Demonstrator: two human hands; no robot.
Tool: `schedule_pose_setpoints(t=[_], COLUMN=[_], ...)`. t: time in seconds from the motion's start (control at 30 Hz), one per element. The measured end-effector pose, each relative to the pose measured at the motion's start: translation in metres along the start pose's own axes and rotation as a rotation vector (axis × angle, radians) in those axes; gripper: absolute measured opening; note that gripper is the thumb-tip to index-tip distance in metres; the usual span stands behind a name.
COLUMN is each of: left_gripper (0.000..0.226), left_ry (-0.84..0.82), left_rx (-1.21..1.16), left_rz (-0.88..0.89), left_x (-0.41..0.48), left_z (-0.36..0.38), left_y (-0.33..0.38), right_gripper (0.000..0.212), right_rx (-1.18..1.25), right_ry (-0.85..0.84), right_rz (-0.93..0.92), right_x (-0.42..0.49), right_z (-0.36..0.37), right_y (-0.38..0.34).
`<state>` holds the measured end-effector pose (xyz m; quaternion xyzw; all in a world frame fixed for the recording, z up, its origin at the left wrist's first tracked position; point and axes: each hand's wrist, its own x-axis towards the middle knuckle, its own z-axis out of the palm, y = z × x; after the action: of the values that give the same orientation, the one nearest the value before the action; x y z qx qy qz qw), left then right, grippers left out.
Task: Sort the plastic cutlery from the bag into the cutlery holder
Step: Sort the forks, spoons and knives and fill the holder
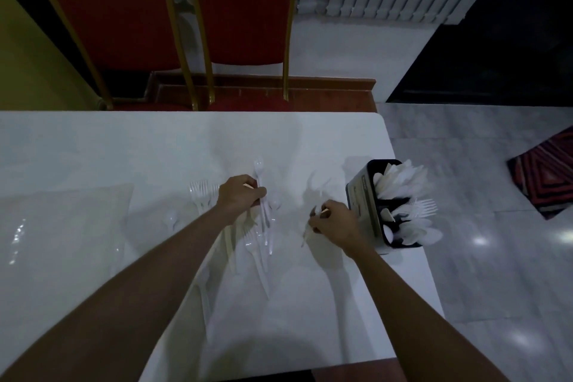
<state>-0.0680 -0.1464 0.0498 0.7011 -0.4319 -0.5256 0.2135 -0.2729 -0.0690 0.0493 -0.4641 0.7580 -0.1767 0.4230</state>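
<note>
White rectangular table (93,149): fills the lower half, bears everything named below except floor, chairs and rug.

Grey marbled floor (480,164): lies to the right of the table, catches spots of light.

Two red padded chairs with gold metal frames (114,9) (245,9): stand side by side beyond the far table edge.

Clear crumpled plastic bag (62,226): lies flat on the table at far left, well apart from both hands.

Red-and-black striped rug (548,174): rests on the floor at the right border.

Black box-shaped cutlery holder (359,195): stands at the right table edge, just beside the right hand; holds white rounded spoon ends (400,180) in its far part, fork tines (424,206) in the middle, more rounded ends nearer.

Left hand (240,192): curls round a long white plastic spoon (259,166), bowl pointing away; possibly grips more pieces, too blurred to tell.

Right hand (333,220): pinches a slim white plastic piece (305,234) between curled fingertips just above the table; kind unclear.

Loose white plastic cutlery: lies scattered under and around the left forearm, with a cluster of forks (200,192) left of the left hand, a single small spoon (171,219) nearer the bag, a lone fork (251,242) between the arms.
</note>
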Motion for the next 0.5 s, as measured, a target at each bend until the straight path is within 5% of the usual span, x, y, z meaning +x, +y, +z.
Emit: schedule_pose_setpoints(t=[0.27,0.5], left_gripper=[0.013,0.006], left_ry=[-0.295,-0.377], left_rx=[-0.138,-0.104], left_rz=[0.256,0.459], left_x=[-0.048,-0.088], left_z=[0.007,0.070], left_y=[0.046,0.097], right_gripper=[0.006,0.013], right_rx=[0.071,0.012], right_ry=[0.136,0.360], right_rz=[-0.206,-0.231], right_x=[-0.048,-0.070], right_z=[-0.072,-0.172], right_y=[-0.041,-0.025])
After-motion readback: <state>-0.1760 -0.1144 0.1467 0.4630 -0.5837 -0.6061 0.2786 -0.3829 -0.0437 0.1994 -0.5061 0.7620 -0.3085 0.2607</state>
